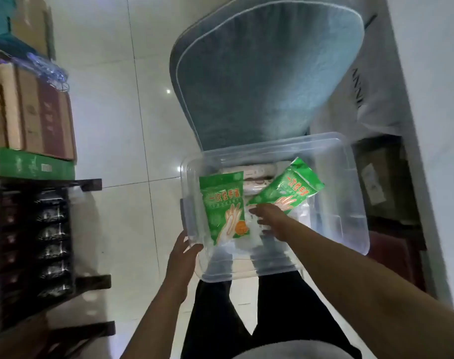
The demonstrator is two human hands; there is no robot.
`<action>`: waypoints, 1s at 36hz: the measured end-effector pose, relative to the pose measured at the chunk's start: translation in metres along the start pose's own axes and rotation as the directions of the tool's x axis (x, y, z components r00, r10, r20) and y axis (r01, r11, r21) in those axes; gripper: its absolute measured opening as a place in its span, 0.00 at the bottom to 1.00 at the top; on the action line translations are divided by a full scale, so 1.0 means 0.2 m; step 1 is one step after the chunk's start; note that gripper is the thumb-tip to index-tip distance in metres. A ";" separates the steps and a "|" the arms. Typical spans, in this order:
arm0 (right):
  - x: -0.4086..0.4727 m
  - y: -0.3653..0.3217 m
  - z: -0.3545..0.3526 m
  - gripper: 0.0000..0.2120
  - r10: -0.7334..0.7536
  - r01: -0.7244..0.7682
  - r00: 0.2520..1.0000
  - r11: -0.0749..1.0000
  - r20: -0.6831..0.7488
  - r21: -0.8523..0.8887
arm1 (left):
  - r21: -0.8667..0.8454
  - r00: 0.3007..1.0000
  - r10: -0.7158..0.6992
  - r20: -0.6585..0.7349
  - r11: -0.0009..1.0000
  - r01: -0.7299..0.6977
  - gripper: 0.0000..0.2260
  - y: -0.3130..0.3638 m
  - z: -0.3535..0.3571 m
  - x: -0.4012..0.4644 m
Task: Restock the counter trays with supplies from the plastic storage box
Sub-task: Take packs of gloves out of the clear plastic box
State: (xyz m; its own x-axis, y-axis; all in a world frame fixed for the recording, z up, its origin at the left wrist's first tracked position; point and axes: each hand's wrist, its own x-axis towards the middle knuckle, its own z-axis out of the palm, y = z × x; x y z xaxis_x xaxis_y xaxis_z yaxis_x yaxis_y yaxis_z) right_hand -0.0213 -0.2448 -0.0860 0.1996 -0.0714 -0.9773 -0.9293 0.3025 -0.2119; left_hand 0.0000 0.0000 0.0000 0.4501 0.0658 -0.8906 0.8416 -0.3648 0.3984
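A clear plastic storage box (350,193) sits in front of my legs with its lid off. Inside it, one green glove packet (222,203) leans against the left wall and a second green glove packet (290,185) is tilted up near the middle. My right hand (271,221) reaches down into the box and pinches the lower corner of that second packet. My left hand (183,255) grips the box's near left rim. White and pink wrapped packs (257,177) lie at the box's far end, and thin clear wrapping lies on the bottom under my right hand.
A blue-grey padded chair back (267,73) rises just behind the box. A dark rack (39,229) with black trays stands to the left, with cardboard cartons (31,112) and a green carton (34,164) on top. Dark boxes (383,177) sit on the right by a white wall.
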 end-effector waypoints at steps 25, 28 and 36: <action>0.17 0.02 0.24 0.08 -0.358 0.335 0.920 0.929 -0.160 -0.157 | -0.010 0.994 0.065 -0.090 0.998 -0.066 0.21 -0.06 0.00 0.00; 0.07 0.02 0.23 0.07 -0.385 0.369 0.909 0.922 -0.159 -0.120 | 0.017 0.982 0.132 -0.137 0.991 -0.131 0.22 -0.04 -0.04 -0.04; -0.44 -0.04 0.11 0.10 -0.475 0.494 0.866 0.861 -0.159 0.122 | 0.115 0.902 0.430 0.043 0.895 -0.432 0.27 0.12 -0.13 -0.20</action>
State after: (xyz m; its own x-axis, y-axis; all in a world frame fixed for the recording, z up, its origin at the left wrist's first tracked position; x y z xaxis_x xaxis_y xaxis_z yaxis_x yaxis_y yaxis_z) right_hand -0.0238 -0.2208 0.0017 0.5645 -0.3565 -0.7445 -0.6631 0.3413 -0.6662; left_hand 0.0110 0.0120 0.0503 0.7550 -0.1372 -0.6413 0.5243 -0.4611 0.7159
